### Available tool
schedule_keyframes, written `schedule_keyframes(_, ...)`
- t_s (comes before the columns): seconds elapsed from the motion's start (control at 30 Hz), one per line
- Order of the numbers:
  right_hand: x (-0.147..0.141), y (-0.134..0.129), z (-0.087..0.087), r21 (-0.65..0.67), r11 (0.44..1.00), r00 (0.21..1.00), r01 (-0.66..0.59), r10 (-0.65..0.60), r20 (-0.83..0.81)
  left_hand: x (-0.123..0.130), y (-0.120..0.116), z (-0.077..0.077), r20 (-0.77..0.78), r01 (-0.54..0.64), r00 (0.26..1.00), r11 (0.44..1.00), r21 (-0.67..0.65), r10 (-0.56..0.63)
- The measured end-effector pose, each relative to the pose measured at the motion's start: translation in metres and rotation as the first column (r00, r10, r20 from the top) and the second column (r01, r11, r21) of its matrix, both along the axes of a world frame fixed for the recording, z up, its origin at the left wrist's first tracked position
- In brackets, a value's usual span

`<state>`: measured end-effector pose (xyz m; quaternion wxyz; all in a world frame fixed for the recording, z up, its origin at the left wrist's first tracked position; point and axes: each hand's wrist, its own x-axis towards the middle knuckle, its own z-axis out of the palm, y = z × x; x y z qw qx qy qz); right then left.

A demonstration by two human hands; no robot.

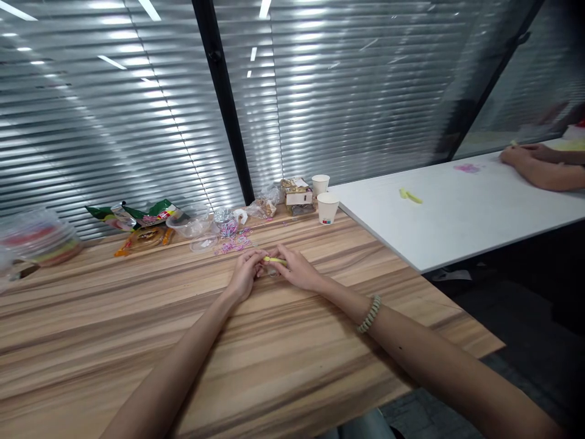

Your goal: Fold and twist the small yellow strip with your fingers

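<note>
Grey slatted window blinds (pixel 347 91) span the far side, above a brown wood-grain table (pixel 219 372) and, to the right, a smooth white table (pixel 457 213). Another person's forearms (pixel 543 174) rest at the white table's far right. Over the wooden table, the right hand (pixel 298 269), with a pale beaded bracelet (pixel 369 314) on its wrist, and the left hand (pixel 244 275) nearly meet. At far left stands a stack of clear plastic tubs with coloured contents (pixel 41 241); right of it lie green glossy snack packets (pixel 150 213), then a clear plastic bowl (pixel 189 225). Two white paper cups (pixel 328 208) stand farther right. Small pink and purple loops (pixel 234 244) are scattered beyond the hands. The slim yellow soft-looking strip (pixel 276 260) lies between the hands: its left end is at the left fingertips, which are drawn together on it, and its right end is at the right thumb and fingers, closed around it. A small clear item (pixel 272 272) shows just below the strip, too blurred to identify.
</note>
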<state>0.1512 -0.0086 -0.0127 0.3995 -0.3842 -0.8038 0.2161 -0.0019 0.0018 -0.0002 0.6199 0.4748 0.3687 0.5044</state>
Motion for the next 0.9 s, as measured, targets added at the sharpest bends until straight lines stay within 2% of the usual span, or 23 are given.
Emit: schedule_keyframes(0.9, -0.0006, -0.002, 0.0016, 0.012, 1.0, 1.0, -0.013, 0.013, 0.028, -0.0015, 0.0021, -0.0034, -0.015, 0.05, 0.999, 0.999, -0.009, -0.05)
